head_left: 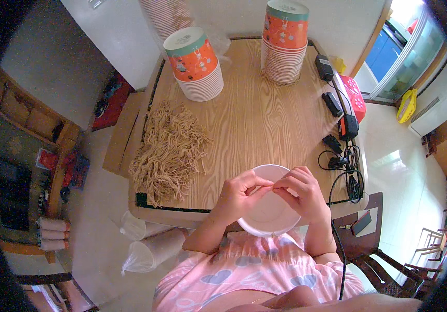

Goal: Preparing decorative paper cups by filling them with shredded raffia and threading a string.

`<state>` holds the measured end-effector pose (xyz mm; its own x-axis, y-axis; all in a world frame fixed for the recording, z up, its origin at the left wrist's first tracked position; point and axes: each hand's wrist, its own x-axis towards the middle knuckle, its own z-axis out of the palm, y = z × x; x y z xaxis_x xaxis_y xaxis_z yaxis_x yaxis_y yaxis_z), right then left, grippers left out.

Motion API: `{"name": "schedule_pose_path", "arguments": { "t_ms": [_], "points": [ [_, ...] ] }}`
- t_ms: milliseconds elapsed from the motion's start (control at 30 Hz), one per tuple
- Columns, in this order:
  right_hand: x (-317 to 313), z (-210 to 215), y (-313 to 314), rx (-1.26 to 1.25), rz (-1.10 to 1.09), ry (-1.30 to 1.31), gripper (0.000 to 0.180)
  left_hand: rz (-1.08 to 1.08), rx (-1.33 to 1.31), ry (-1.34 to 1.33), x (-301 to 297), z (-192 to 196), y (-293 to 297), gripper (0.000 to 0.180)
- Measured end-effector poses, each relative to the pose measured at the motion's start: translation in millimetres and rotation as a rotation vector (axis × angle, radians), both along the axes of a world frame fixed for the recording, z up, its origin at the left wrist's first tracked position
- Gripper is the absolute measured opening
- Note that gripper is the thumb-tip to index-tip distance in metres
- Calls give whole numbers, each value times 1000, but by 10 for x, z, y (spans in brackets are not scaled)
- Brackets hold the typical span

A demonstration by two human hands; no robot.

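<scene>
My left hand (243, 193) and my right hand (302, 193) meet fingertip to fingertip over a round white paper tub (269, 214). Both thumbs and forefingers are pinched together; whatever is between them is too small to make out. The tub's open mouth faces up, between my forearms at the table's near edge. A tangled heap of tan cords (169, 151) lies to the left on the table. Farther back stand two upside-down stacks of orange and green printed paper tubs, a left stack (195, 65) and a right stack (285, 41). Tan cord-like strands show around the right stack's lower rims.
The wood-grain table (244, 130) has black adapters (348, 127) and coiled cables (352, 177) along its right edge. One cable hangs beside my right arm. A dark chair (361, 239) stands at the right; plastic-wrapped rolls (153, 252) lie below left.
</scene>
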<state>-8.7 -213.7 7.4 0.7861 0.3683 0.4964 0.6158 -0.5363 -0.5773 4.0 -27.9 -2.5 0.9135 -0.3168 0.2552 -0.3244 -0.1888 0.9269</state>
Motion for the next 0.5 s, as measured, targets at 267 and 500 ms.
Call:
{"name": "schedule_pose_path", "arguments": {
  "t_ms": [267,500],
  "points": [
    [-1,-11,-4,11,-8,17,11,9,17,-7,-8,1,18,9],
    [10,-33,12,15,-16,20,12,-164,-16,-3,59,-123,36,17]
  ]
}}
